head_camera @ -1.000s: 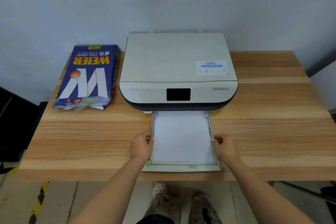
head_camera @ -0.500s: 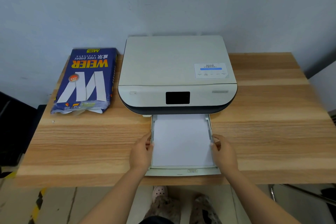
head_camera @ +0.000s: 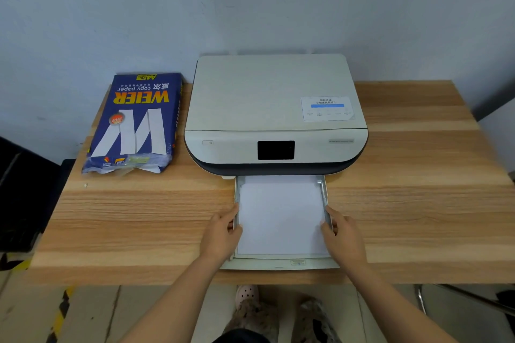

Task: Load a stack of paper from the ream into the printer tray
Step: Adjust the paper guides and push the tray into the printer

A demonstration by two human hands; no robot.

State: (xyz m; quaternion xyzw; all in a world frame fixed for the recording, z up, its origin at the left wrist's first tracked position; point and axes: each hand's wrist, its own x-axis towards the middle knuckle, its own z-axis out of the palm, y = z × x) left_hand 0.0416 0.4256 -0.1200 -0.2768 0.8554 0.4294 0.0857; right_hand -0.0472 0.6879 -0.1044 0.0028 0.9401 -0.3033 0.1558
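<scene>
paper [head_camera: 281,217] lies in the tray [head_camera: 278,265], left hand [head_camera: 221,234] and right hand [head_camera: 344,235] fingers holding its side walls, likely next pushing it far into the printer [head_camera: 274,97].

A wooden table [head_camera: 418,203] stands against a pale blue wall [head_camera: 250,3], with a pink shoe [head_camera: 246,293] below its near edge and yellow-black floor tape [head_camera: 62,312] beneath its near left corner.

Wooden table [head_camera: 412,203] before me, light grain, set against the wall. Directly on it: my printer [head_camera: 276,120] at centre rear, its pulled-out tray [head_camera: 278,264] reaching the near edge, and a blue paper ream [head_camera: 136,122] just left
</scene>
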